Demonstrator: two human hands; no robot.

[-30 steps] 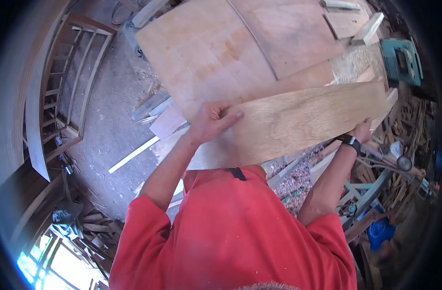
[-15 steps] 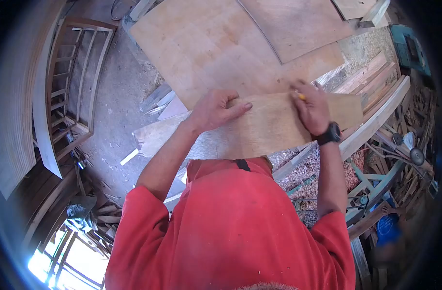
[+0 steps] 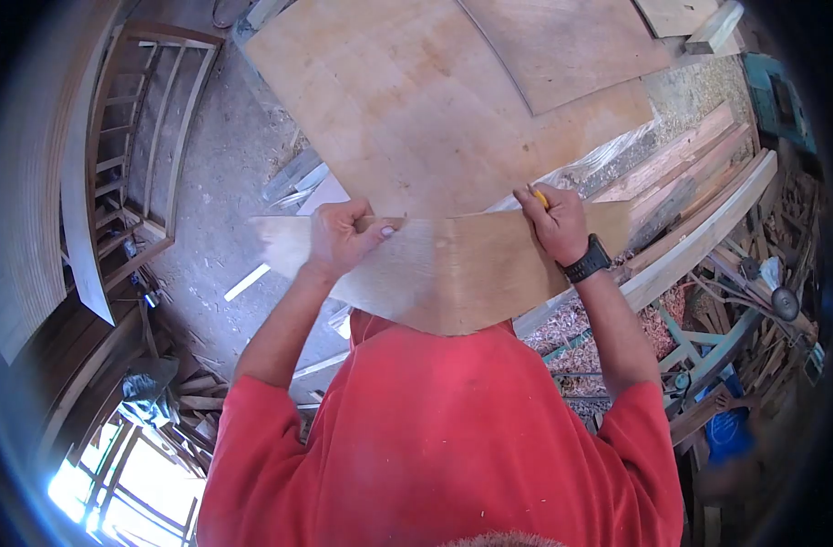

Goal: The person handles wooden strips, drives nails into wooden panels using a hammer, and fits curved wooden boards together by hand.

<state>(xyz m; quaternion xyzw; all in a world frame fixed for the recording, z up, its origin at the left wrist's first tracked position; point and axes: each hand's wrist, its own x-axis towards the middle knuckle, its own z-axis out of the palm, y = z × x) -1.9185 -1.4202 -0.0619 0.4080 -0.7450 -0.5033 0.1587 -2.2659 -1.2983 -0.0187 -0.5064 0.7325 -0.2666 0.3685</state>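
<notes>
A thin wooden board [image 3: 489,264] lies crosswise in front of my red shirt, its middle close to my waist and a bend or crease showing there. My left hand [image 3: 344,239] grips its upper edge on the left, thumb on top. Over the right part is my right hand [image 3: 559,223], wearing a black watch, with its fingers closed on the board's upper edge. A small yellow object [image 3: 539,198], perhaps a pencil, shows between those fingers. Beyond the board lies a large plywood sheet [image 3: 389,91].
A second sheet [image 3: 571,55] overlaps the large one. Long planks [image 3: 699,232] and wood shavings [image 3: 562,324] are at the right, near a green machine [image 3: 779,100]. A wooden frame [image 3: 166,137] stands at the left. Scrap wood and a blue object [image 3: 728,433] are at lower right.
The board has shifted left and closer to my body, and its middle now looks bent. My right hand went from the far right end to the upper edge; my left hand moved left.
</notes>
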